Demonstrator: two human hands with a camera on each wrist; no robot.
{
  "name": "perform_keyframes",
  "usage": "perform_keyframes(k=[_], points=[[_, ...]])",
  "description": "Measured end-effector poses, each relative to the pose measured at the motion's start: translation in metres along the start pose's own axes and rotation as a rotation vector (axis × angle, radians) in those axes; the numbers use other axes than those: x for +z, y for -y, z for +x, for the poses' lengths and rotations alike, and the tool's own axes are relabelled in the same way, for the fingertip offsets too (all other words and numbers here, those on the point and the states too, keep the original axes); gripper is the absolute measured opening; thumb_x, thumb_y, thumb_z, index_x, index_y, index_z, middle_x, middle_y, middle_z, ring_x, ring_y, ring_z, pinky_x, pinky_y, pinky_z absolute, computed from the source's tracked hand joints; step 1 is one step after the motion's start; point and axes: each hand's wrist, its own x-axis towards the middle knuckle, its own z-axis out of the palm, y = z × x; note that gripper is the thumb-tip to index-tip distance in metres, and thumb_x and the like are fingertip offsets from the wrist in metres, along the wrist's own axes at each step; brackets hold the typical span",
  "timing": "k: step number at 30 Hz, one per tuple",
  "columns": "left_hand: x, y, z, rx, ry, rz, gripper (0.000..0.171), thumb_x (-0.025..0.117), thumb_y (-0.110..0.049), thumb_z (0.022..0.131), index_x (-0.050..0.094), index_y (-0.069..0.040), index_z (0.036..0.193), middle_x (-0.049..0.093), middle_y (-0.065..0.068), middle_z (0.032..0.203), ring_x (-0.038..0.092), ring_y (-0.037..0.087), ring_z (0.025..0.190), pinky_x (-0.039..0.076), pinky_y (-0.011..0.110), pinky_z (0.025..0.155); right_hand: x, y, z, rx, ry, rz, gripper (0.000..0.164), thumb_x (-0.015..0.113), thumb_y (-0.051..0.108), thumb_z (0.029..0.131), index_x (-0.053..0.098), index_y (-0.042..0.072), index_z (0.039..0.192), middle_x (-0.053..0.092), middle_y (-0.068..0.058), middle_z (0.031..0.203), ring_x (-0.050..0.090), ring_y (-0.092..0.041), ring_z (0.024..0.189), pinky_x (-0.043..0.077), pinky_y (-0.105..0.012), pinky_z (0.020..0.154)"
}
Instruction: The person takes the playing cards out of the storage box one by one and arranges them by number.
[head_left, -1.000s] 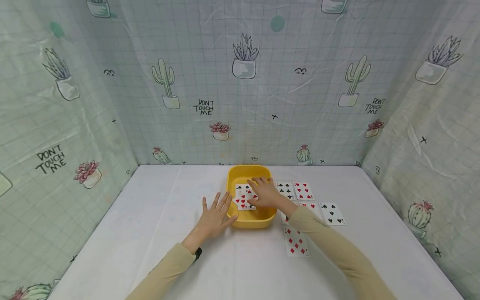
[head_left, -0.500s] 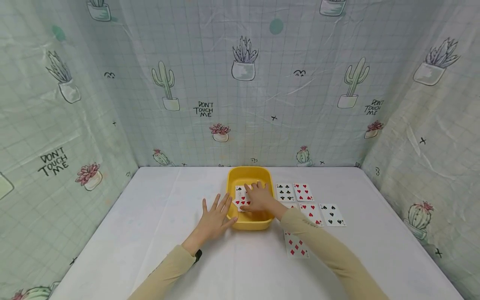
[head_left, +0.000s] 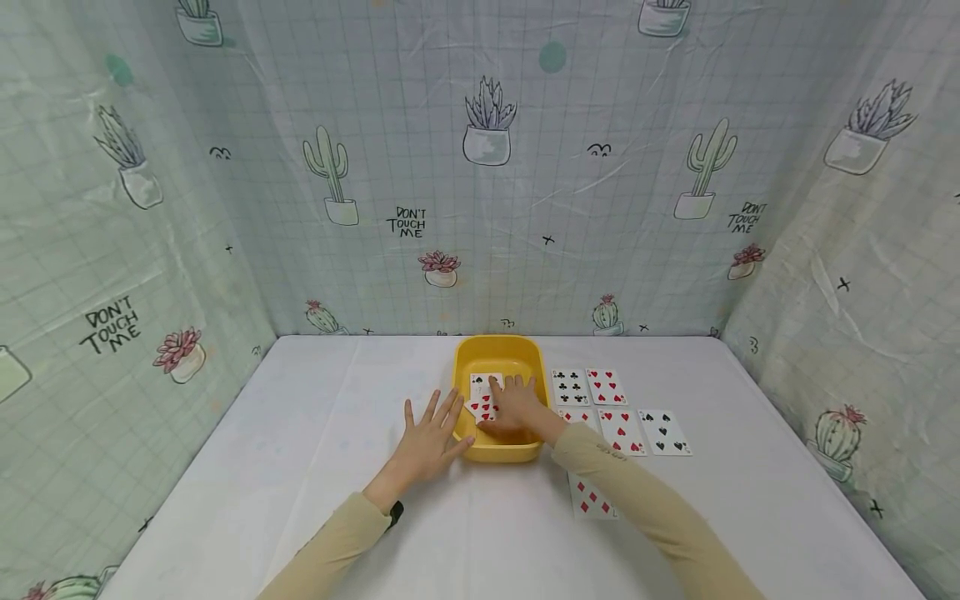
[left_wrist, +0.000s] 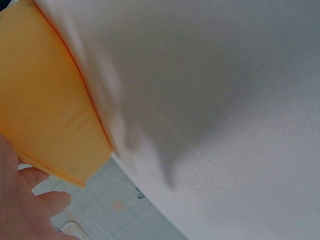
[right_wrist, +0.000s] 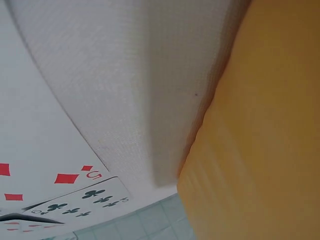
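In the head view, my left hand (head_left: pixel 423 442) rests with spread fingers against the left rim of a yellow tray (head_left: pixel 498 453). The left wrist view has its fingers (left_wrist: pixel 54 202) beside the tray's wall (left_wrist: pixel 55 100). My right hand (head_left: pixel 516 406) reaches over the right rim into the tray. Its index finger and thumb touch the right side of some playing cards (head_left: pixel 482 403), showing spades and hearts; the hand covers part of them. Whether finger and thumb have a card between them is not clear. The right wrist view shows only tray and table cards, no fingers.
Right of the tray, several face-up playing cards lie in rows: a six of clubs (head_left: pixel 571 387), a six of hearts (head_left: pixel 606 387), a five of hearts (head_left: pixel 622 432) and a five of spades (head_left: pixel 665 432). Nearer lies a diamonds card (head_left: pixel 592 498), partly under the right sleeve.
My right hand has moved down and slightly left within the tray, onto the cards' right side. The left hand has stayed at the left rim. The view has tilted slightly.
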Motion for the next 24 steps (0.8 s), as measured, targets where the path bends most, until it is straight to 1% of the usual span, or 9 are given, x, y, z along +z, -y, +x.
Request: perform_keyframes(k=[7,12,17,24], points=[[0.0011,0.0003,-0.0001,0.004,-0.015,-0.009,0.071,0.035,-0.055,0.089,0.023,-0.009,0.142,0.020,0.005,0.149,0.018,0.034,0.136,0.010,0.069,0.098,-0.0014,0.0015,0.0005,0.001,0.027,0.024,0.090,0.049,0.068,0.074,0.026,0.013,0.141,0.042,-0.020,0.131,0.039,-0.039,0.121,0.024,-0.062,0.098],[0.0004,-0.0001,-0.0006,-0.003,-0.009,-0.006,0.071,0.034,-0.056,0.089,0.023,-0.009,0.142,0.020,0.005,0.150,0.018,0.033,0.136,0.011,0.069,0.098,-0.0031,0.0019,-0.0012,0.003,0.048,0.045,0.089,0.051,0.066,0.075,0.024,0.015,0.142,0.042,-0.019,0.130,0.040,-0.039,0.118,0.025,-0.062,0.098],[0.0008,-0.0002,-0.0012,-0.002,-0.015,-0.010,0.071,0.034,-0.055,0.089,0.023,-0.009,0.142,0.021,0.005,0.149,0.019,0.034,0.136,0.011,0.069,0.098,-0.0038,0.0011,-0.0032,-0.002,0.044,0.073,0.089,0.054,0.063,0.074,0.024,0.015,0.142,0.042,-0.021,0.129,0.039,-0.040,0.119,0.026,-0.061,0.098],[0.0020,-0.0001,-0.0014,0.007,-0.030,-0.017,0.070,0.034,-0.055,0.089,0.024,-0.009,0.142,0.022,0.006,0.149,0.020,0.034,0.136,0.010,0.069,0.097,-0.0079,-0.0010,-0.0083,-0.022,0.027,0.077,0.088,0.058,0.060,0.074,0.025,0.014,0.141,0.044,-0.023,0.127,0.038,-0.041,0.119,0.027,-0.061,0.097]])
